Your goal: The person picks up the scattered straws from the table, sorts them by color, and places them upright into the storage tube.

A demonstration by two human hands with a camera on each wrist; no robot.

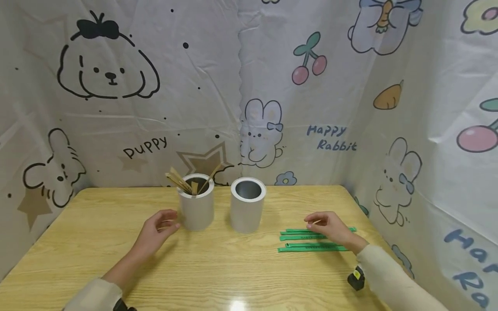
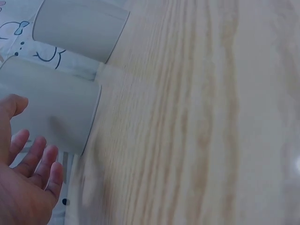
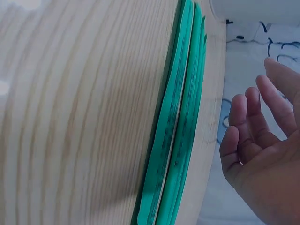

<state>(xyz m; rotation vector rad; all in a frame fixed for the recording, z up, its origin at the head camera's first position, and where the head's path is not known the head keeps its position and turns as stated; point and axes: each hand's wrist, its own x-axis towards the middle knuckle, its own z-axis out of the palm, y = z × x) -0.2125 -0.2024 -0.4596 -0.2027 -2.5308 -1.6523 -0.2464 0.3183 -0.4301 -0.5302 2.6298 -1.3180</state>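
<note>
Close to the left white cylindrical holder (image 1: 197, 212) is my left hand (image 1: 157, 228), its fingers relaxed and holding nothing. Several light wooden sticks (image 1: 178, 179) lean out of that holder. A second white holder (image 1: 246, 216) stands to its right, with only its dark inside showing at the mouth. My right hand (image 1: 330, 225) hovers over several long, slim green paper-wrapped sticks (image 1: 299, 249) lying side by side on the table. In the right wrist view dark print runs along the green wrappers (image 3: 180, 117), and the fingers (image 3: 238, 110) are loosely bent beside them, gripping nothing.
The wood-grain table (image 1: 218, 272) ends at a hanging cloth (image 1: 202, 108) printed with cartoon animals, which rises behind it and along the sides. Both holders stand near the back edge. A small black device (image 1: 355, 278) sits at the right wrist.
</note>
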